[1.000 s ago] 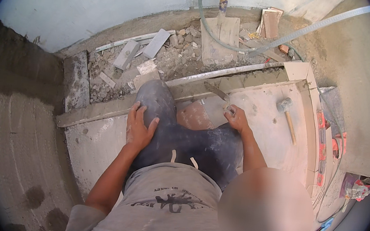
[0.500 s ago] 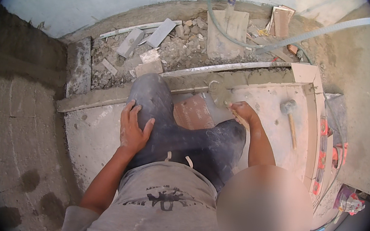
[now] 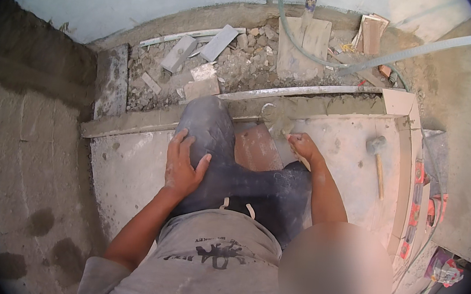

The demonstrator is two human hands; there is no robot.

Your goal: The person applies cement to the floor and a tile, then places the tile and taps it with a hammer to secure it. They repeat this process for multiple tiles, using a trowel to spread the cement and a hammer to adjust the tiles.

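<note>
My right hand is closed around the handle of a trowel, in front of my right knee. Grey wet mortar coats the trowel's blade, which lies at the near edge of a mortar strip. Fingers spread, my left hand rests on my left thigh and holds nothing. Between my legs lies a reddish-brown tile, dusted with white. A mallet with a grey head and a wooden handle rests on the pale slab to the right of my right hand.
Beyond the mortar, a shovel stands on rubble with grey blocks and tile scraps. A pale green hose crosses at the upper right. A red level lies along the slab's right side. Rough concrete extends at left.
The view has shifted, so the surroundings sit farther right and slightly lower. My right hand and the trowel have moved left along the mortar strip. My left hand stays on my thigh.
</note>
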